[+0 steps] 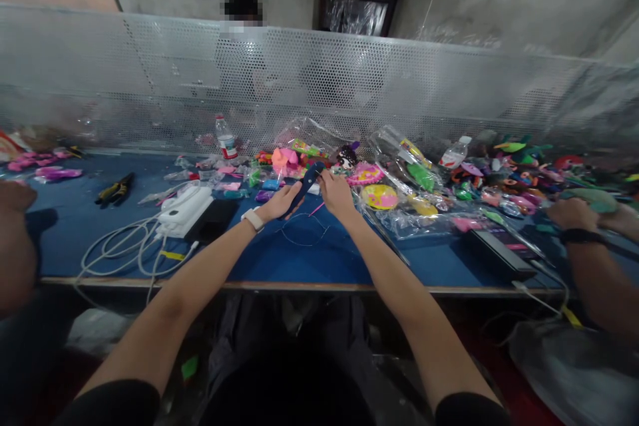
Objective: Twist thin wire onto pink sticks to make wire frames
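Note:
My left hand (282, 202) is closed around the lower end of a dark blue elongated piece (307, 183), which tilts up to the right above the blue table (309, 256). My right hand (335, 192) is pinched at the piece's upper end; what its fingertips hold is too small to make out. A thin thread loop (303, 231) lies on the table just below both hands. A light watch sits on my left wrist (252, 219).
Colourful small toys in clear bags (399, 180) crowd the back of the table. A white power strip with cables (186, 208), black pliers (116, 190) and a water bottle (225, 137) lie left. Another person's arm (589, 226) reaches in at right, one at left (14, 239). A perforated screen (349, 80) stands behind.

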Tool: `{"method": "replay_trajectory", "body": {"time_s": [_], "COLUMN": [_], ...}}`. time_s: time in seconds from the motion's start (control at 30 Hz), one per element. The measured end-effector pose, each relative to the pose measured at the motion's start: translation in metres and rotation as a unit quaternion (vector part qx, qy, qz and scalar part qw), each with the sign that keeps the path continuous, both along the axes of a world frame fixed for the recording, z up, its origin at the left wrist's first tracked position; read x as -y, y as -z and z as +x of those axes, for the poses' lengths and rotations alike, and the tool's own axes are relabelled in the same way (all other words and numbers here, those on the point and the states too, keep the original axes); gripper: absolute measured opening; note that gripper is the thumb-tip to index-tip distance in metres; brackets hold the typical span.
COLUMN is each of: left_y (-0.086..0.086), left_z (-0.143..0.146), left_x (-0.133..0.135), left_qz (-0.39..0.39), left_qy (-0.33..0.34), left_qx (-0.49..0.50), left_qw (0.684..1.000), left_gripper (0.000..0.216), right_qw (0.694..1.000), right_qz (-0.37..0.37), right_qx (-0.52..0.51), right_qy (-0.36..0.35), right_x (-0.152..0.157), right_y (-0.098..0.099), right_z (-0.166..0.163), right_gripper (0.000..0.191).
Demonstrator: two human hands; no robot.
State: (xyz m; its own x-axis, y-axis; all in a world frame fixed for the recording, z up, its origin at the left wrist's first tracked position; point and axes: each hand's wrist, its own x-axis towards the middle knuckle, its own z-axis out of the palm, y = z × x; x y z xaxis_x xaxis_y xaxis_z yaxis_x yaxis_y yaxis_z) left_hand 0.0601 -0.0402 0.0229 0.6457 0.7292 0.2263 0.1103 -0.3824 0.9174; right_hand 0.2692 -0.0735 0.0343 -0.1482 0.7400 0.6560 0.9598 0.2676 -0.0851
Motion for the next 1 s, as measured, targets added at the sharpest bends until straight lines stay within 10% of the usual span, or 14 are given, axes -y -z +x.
{"method": "replay_trajectory", "body": {"time_s": [0.43,0.77,1.0], "left_y": [-0.003,0.006,0.003], "left_z": [-0.001,-0.008,-0.008], "left_x": [0.003,-0.009,-0.015], "left_qz": [0.017,-0.221,-0.255], "left_qy": [0.017,0.159,0.188], "left_qx": [-0.006,0.020,0.084], "left_qw": [1.000,0.962,0.945], "left_gripper": [0.077,0.079,0.078], "right_qw": [0.999,0.998,0.992], "right_qz": [-0.011,-0.016,0.006], "right_qx": [-0.032,-0.064,-0.122], "right_qy": [-0.027,-0.024,0.010], "right_x": [0.000,-0.008,-0.013], "right_y": [0.002,0.005,0.005], "right_z": [0.007,0.025,0.035], "right_gripper": [0.036,0.040,0.052]}}
